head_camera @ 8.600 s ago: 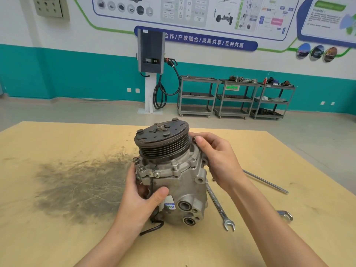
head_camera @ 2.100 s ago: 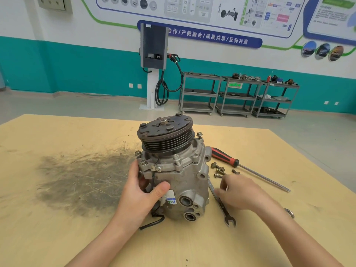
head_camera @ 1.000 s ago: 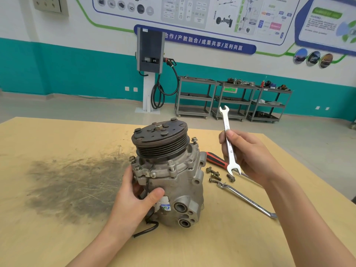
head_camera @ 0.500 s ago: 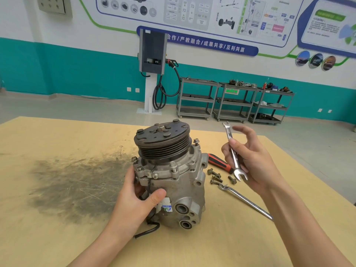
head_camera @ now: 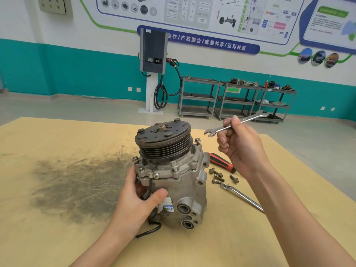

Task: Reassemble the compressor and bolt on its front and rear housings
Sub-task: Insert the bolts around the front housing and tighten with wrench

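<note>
The compressor [head_camera: 171,178] stands upright at the centre of the frame on the plywood table [head_camera: 57,237], pulley end up. The left hand [head_camera: 138,205] grips its body from the lower left, thumb pressed across the front face and fingers wrapped out of sight behind. To the right and a little above, the right hand [head_camera: 238,145] is curled round the shank of an open-ended spanner [head_camera: 235,124], which lies nearly level in the air with one open jaw pointing toward the pulley.

The step in hand looks like tightening the front housing bolts. One flange bolt [head_camera: 197,140] stands proud at the right edge of the housing, just below and left of the spanner's jaw, and seems the likely target. The next move calls for lowering the jaw squarely onto that bolt head while the left hand braces the body against turning.

Four loose bolts [head_camera: 217,175] lie on the table right of the compressor, beside a red-handled screwdriver [head_camera: 221,162] and a second spanner [head_camera: 242,197], so more fastening probably remains.
</note>
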### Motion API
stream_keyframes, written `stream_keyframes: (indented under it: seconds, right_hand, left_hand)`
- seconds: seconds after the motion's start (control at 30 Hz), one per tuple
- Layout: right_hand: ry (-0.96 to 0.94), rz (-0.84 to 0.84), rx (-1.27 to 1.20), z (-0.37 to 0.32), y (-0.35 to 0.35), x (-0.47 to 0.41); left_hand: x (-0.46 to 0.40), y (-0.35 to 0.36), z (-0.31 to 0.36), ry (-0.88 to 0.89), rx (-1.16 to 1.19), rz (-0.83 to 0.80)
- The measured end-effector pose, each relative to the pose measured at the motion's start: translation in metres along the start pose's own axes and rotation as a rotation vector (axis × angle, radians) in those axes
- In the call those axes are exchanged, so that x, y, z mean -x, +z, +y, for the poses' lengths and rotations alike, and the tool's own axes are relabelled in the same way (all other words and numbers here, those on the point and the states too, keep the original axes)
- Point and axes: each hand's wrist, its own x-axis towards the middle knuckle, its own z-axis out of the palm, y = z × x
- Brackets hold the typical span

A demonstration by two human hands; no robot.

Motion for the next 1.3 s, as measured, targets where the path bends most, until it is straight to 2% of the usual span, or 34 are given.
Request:
stream_keyframes:
  seconds: [0.37, 0.97, 1.1, 1.3]
  right_hand:
    - [0.232, -0.174, -0.13, 0.011, 0.004, -0.021]
    - [0.497, -0.456, 0.08, 0.0, 0.019, -0.049]
    - [0.462, -0.394, 0.01, 0.007, 0.02, -0.045]
    - [0.13, -0.177, -0.162, 0.023, 0.007, -0.012]
  left_hand:
    - [0.001, 0.002, 0.007, 0.002, 0.023, 0.001]
    - [0.001, 0.0, 0.008, -0.01, 0.004, -0.011]
    - [0.001, 0.0, 0.008, -0.012, 0.001, -0.014]
    - [0.001, 0.0, 0.007, -0.015, 0.002, -0.009]
